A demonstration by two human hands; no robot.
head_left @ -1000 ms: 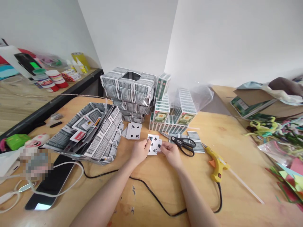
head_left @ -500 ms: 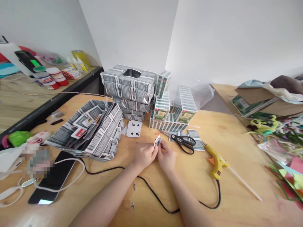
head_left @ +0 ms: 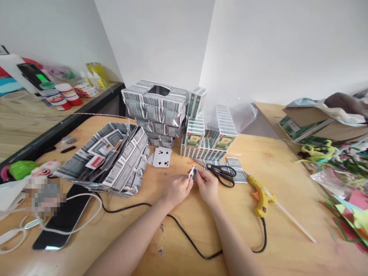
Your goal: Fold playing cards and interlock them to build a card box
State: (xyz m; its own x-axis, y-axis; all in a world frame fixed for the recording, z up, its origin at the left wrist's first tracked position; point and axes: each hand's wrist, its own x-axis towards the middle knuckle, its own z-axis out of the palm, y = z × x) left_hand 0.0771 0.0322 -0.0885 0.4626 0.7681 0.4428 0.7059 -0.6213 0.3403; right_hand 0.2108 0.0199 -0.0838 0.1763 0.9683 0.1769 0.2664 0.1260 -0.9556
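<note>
My left hand [head_left: 178,188] is closed on a playing card [head_left: 191,172] that stands on edge between the hands, its white face partly showing. On the card's other side, my right hand [head_left: 207,185] pinches its edge with thumb and fingers. Fingers hide much of the card. Black-handled scissors [head_left: 222,174] lie just beyond the right hand, partly over patterned cards [head_left: 237,168] lying back up. Left of them, a small stack of playing cards [head_left: 162,158] shows a four of spades on top. To the right rests a yellow glue gun [head_left: 262,196] with a glue stick in its rear.
A basket made of cards [head_left: 126,168] holding loose cards stands left, a black phone [head_left: 61,222] before it. Behind are a card-built box [head_left: 156,103] and stacked card packs [head_left: 224,128]. The glue gun's black cable [head_left: 186,235] crosses under my forearms. Coloured paper [head_left: 353,214] lies right.
My right hand has shifted slightly right and its fingers have moved at the card's edge. My left hand still holds the card. The whole view has shifted a little.
</note>
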